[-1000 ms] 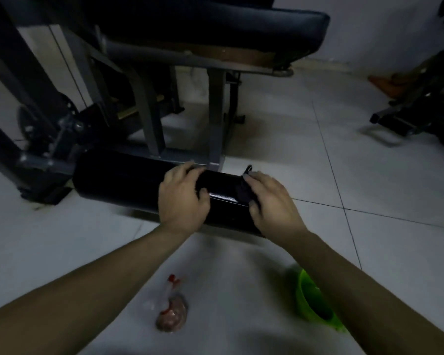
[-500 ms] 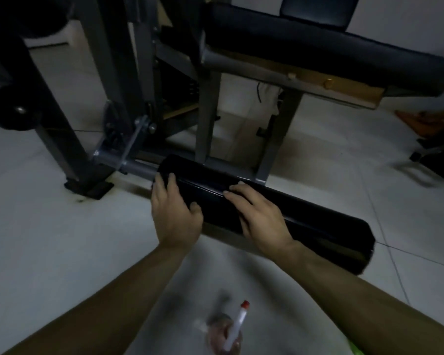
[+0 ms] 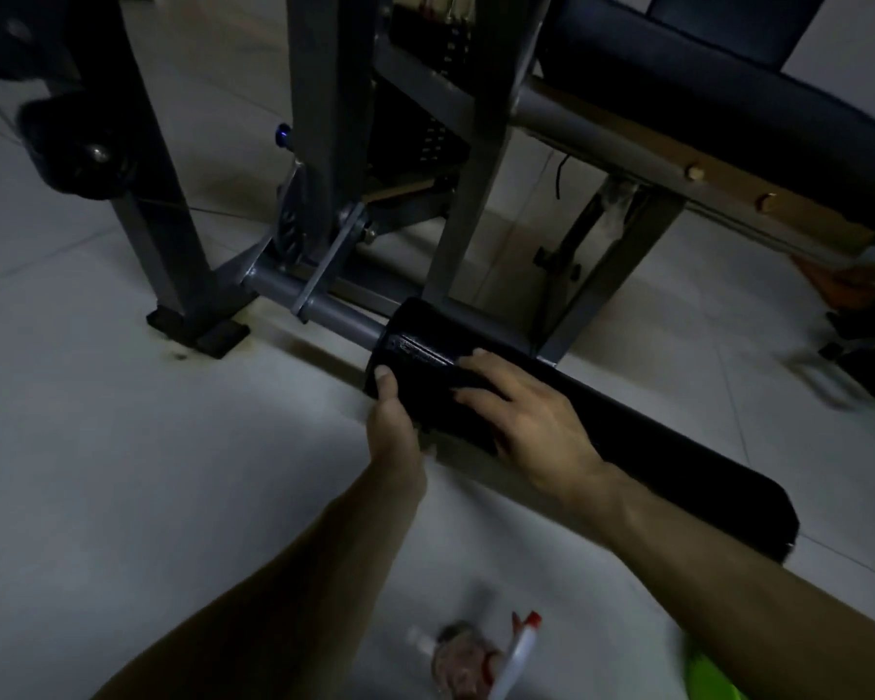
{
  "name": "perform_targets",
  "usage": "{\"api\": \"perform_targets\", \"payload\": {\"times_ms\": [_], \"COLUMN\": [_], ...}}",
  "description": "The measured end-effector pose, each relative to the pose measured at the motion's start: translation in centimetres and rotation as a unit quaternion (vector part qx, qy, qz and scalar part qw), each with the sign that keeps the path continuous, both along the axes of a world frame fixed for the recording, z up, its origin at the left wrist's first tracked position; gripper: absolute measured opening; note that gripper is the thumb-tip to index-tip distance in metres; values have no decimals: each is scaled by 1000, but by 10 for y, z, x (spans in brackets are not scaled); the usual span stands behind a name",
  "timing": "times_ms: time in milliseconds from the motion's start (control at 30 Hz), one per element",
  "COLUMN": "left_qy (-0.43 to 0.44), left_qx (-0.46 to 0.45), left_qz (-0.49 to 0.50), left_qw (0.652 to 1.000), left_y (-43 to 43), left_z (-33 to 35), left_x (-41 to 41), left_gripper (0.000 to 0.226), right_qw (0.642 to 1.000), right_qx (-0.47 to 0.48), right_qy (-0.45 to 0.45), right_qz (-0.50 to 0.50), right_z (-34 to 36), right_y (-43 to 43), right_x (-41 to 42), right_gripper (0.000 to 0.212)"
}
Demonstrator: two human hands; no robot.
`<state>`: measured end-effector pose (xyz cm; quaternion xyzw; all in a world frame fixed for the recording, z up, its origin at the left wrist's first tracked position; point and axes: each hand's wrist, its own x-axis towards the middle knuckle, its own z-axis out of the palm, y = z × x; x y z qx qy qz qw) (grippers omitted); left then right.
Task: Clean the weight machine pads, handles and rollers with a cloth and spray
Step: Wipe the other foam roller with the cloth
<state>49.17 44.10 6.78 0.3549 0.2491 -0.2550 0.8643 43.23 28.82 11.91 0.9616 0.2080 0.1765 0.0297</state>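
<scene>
A long black padded roller [image 3: 642, 447] lies low over the tiled floor on a grey steel axle [image 3: 324, 308] of the weight machine. My left hand [image 3: 394, 431] grips the roller's left end, thumb on its near face, fingers hidden behind it. My right hand [image 3: 524, 414] lies flat on top of the roller just right of that end, fingers spread and fairly straight. Any dark cloth under its fingers cannot be told apart from the black pad. A spray bottle [image 3: 468, 664] with a red and white nozzle lies on the floor near me, blurred.
The machine's grey upright posts [image 3: 319, 144] and foot [image 3: 198, 330] stand behind the roller. A dark padded seat [image 3: 728, 103] juts out at upper right. Another black pad [image 3: 79, 144] hangs at upper left. A green object [image 3: 710, 674] is at the bottom edge.
Both hands have slid leftward along the roller to its left end. The left hand now holds the very end, and the view has swung left with them.
</scene>
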Motion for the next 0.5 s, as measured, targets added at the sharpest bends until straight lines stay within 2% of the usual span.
{"api": "perform_targets", "payload": {"times_ms": [133,233,333,433,500], "left_qy": [27,30,66,93,100], "left_qx": [-19,-1,-23,-65,-49], "left_qz": [16,1,-10,-22,-31], "left_qw": [999,1000,998,993,993], "left_y": [-10,-5,3,11,17], "left_z": [4,6,16,19,16], "left_x": [6,14,19,23,28], "left_gripper": [81,71,69,77,75], "right_qw": [998,996,995,993,990], "right_qx": [4,37,83,113,137], "right_qy": [-53,-77,-64,-19,13], "right_qz": [-35,-35,-3,13,3], "right_z": [0,-4,-1,9,13], "right_y": [-36,-21,23,64,72], "right_x": [-38,-22,26,70,79], "right_gripper": [25,28,33,31,30]}}
